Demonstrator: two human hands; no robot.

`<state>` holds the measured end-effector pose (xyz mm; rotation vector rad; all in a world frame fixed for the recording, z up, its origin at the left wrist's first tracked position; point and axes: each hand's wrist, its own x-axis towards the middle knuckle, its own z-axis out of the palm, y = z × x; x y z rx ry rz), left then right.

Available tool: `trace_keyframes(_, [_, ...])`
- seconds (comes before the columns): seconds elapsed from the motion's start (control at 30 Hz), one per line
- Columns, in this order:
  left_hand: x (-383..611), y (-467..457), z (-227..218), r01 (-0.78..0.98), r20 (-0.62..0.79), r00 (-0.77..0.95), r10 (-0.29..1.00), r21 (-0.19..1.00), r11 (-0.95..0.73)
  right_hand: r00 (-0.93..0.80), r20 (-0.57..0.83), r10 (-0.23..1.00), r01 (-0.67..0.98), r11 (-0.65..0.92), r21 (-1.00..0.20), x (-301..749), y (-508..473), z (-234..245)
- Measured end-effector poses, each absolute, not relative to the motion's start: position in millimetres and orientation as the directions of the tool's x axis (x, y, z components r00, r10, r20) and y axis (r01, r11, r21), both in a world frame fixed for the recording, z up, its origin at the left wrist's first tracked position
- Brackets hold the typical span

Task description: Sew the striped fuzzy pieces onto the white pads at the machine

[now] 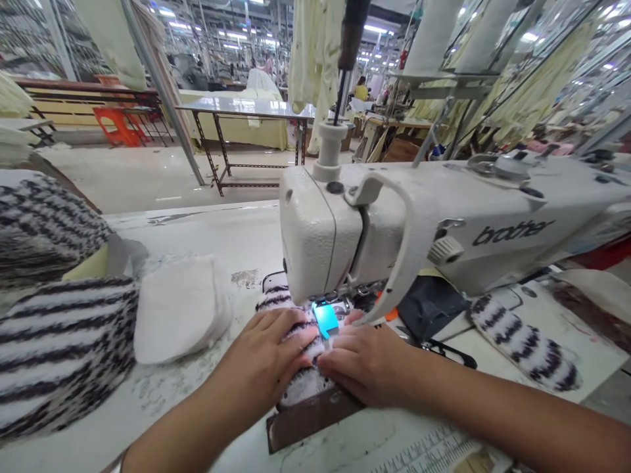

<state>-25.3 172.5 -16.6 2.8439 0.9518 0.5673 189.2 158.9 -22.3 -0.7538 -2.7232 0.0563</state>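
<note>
A black-and-white striped fuzzy fabric piece [302, 384] lies under the head of a white Brother sewing machine [444, 223], beside a lit blue-green guide [325, 320] at the needle. My left hand [269, 358] lies flat on the piece, fingers stretched toward the needle. My right hand [362, 358] presses on the same piece from the right, fingers together and pointing left. Both hands almost meet over the fabric.
A stack of white fabric pieces [180, 309] and piles of striped fuzzy fabric [59, 348] lie on the left of the table. Another striped piece [525, 341] rests at the right. A ruler strip [428, 453] runs along the table's front edge. Other workstations stand behind.
</note>
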Motion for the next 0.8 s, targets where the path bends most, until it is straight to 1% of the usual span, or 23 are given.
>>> trace_keyframes(0.1, [-27, 179, -17, 0.531, 0.366, 0.747, 0.555, 0.172, -0.829, -0.803, 0.247, 0.543, 0.531, 0.839, -0.12, 188, 161, -23])
trace_keyframes(0.17, [-27, 180, -18, 0.468, 0.423, 0.751, 0.507, 0.2, -0.861, -0.798, 0.258, 0.545, 0.535, 0.837, -0.115, 188, 161, -23])
trace_keyframes(0.23, [-27, 180, -20, 0.425, 0.449, 0.749, 0.487, 0.24, -0.873, -0.787, 0.285, 0.547, 0.538, 0.835, -0.116, 187, 160, -23])
trace_keyframes(0.33, [-27, 179, -20, 0.436, 0.45, 0.735, 0.508, 0.259, -0.862, -0.772, 0.287, 0.568, 0.554, 0.821, -0.134, 187, 159, -23])
trace_keyframes(0.43, [-27, 183, -18, 0.464, 0.447, 0.731, 0.515, 0.227, -0.856, -0.75, 0.279, 0.6, 0.595, 0.796, -0.112, 185, 160, -23])
trace_keyframes(0.53, [-28, 190, -16, 0.496, 0.417, 0.737, 0.532, 0.2, -0.845, -0.705, 0.32, 0.633, 0.646, 0.759, -0.078, 184, 162, -25])
trace_keyframes(0.6, [-28, 194, -16, 0.519, 0.403, 0.729, 0.554, 0.202, -0.83, -0.671, 0.366, 0.644, 0.667, 0.74, -0.079, 184, 163, -27])
trace_keyframes(0.7, [-28, 199, -16, 0.556, 0.395, 0.705, 0.589, 0.209, -0.805, -0.663, 0.404, 0.63, 0.657, 0.749, -0.09, 185, 163, -30])
trace_keyframes(0.8, [-26, 204, -18, 0.586, 0.421, 0.675, 0.606, 0.193, -0.787, -0.676, 0.428, 0.6, 0.636, 0.768, -0.071, 185, 163, -30])
